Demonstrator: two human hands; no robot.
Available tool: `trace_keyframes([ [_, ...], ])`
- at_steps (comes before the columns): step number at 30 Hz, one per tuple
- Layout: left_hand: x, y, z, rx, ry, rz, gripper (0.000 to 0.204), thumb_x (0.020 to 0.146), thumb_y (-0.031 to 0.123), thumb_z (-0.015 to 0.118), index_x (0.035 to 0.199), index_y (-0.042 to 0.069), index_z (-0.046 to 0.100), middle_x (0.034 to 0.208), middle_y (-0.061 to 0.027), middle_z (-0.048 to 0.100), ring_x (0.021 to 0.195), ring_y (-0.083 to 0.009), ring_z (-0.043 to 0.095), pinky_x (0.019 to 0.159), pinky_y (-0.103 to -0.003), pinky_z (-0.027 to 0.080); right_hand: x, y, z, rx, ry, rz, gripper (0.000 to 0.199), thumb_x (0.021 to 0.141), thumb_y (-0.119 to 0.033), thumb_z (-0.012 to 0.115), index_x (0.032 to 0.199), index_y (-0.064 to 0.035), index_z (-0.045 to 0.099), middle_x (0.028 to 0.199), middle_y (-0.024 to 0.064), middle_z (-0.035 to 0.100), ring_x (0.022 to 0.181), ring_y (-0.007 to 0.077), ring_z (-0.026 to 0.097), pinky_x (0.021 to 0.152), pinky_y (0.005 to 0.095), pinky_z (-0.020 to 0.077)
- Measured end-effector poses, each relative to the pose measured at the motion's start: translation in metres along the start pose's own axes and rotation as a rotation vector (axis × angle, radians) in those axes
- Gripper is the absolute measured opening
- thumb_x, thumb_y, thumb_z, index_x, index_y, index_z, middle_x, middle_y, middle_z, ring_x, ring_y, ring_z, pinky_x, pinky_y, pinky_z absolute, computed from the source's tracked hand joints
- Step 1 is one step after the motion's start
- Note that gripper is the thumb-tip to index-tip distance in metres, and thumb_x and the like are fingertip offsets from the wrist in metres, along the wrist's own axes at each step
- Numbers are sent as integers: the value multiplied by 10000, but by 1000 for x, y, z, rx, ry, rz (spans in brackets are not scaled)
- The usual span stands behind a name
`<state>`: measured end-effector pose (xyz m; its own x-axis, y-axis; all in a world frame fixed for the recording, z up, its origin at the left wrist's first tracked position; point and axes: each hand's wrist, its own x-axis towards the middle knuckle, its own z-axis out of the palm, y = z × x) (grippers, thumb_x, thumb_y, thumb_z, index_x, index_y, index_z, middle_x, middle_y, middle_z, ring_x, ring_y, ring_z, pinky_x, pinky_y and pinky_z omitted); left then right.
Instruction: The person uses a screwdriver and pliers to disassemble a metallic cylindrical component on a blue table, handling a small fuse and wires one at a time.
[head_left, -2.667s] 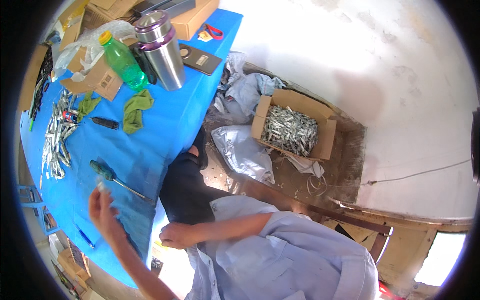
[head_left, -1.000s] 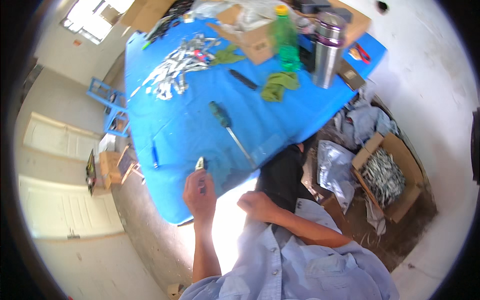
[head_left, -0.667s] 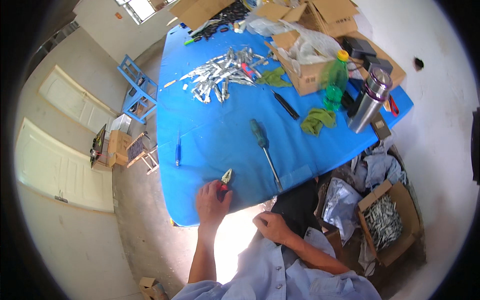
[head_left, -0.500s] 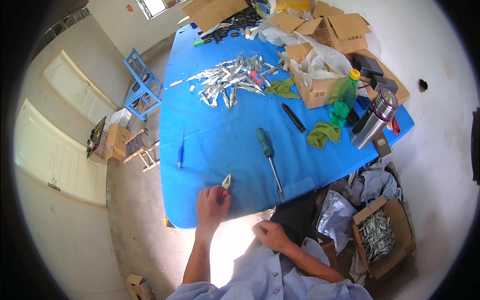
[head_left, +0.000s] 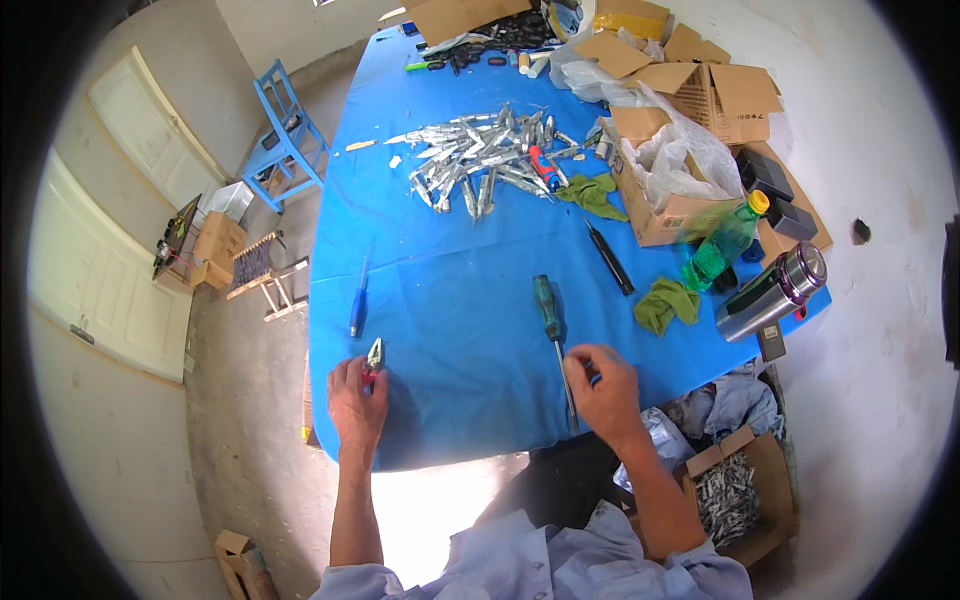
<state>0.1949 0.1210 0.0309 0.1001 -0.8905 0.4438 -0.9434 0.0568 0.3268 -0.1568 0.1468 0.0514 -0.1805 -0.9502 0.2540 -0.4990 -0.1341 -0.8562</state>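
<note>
Pliers with red handles (head_left: 375, 354) are in my left hand (head_left: 357, 402), near the table's front left corner, their metal jaws pointing away from me. My right hand (head_left: 606, 392) is closed at the front edge, right beside the shaft of a long screwdriver with a green handle (head_left: 547, 306). Something small and dark shows between its fingers, too little to name. A thinner screwdriver with a blue handle (head_left: 357, 312) lies just beyond my left hand. Farther back is a heap of silvery metal pieces (head_left: 480, 160), with a red and blue tool (head_left: 545, 168) on its right side.
On the blue-covered table (head_left: 450, 290) lie a black pen-like tool (head_left: 610, 258) and green cloths (head_left: 666, 305). A green bottle (head_left: 722, 245), a steel flask (head_left: 770, 293) and open cardboard boxes (head_left: 660, 222) line the right side. A box of metal pieces (head_left: 740, 495) sits below.
My left hand has shifted left along the table with the pliers. My right hand has risen from in front of my body to beside the long screwdriver's shaft. The view has shifted slightly.
</note>
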Motion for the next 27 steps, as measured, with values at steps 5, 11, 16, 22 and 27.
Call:
trace_keyframes([
  [5,37,51,22,-212,30,64,314,859,161,762,1132,27,687,1145,-144,683,1051,-327,640,856,-420,536,47,12,28,-288,42,47,343,862,-326,766,1060,-62,671,989,124,681,836,321,698,694,438,556],
  [11,86,98,77,-483,-113,71,305,877,164,771,1132,16,693,1044,-140,712,875,-259,687,728,-363,563,60,30,49,-559,-45,55,385,824,-304,771,1121,-79,674,1029,116,654,881,346,686,713,471,559],
  [16,105,138,99,-816,-257,70,328,911,199,760,1154,-10,690,1017,-123,734,784,-187,680,657,-304,551,71,16,38,-416,-130,-113,397,791,-203,760,1167,-97,686,1015,99,642,933,350,666,717,474,548],
  [22,118,116,128,-1138,-782,-162,320,963,248,721,1156,-6,691,922,-68,729,710,-109,649,574,-251,515,108,-8,50,-595,-205,-288,337,814,-79,694,1147,-126,707,1019,67,630,1016,280,614,839,447,484],
  [27,121,98,136,-1439,-832,-326,297,993,257,679,1158,10,686,863,-60,708,674,-100,628,539,-240,498,139,-8,70,-637,21,-557,291,807,-61,705,1090,-127,720,1069,65,635,1034,291,601,897,467,457],
])
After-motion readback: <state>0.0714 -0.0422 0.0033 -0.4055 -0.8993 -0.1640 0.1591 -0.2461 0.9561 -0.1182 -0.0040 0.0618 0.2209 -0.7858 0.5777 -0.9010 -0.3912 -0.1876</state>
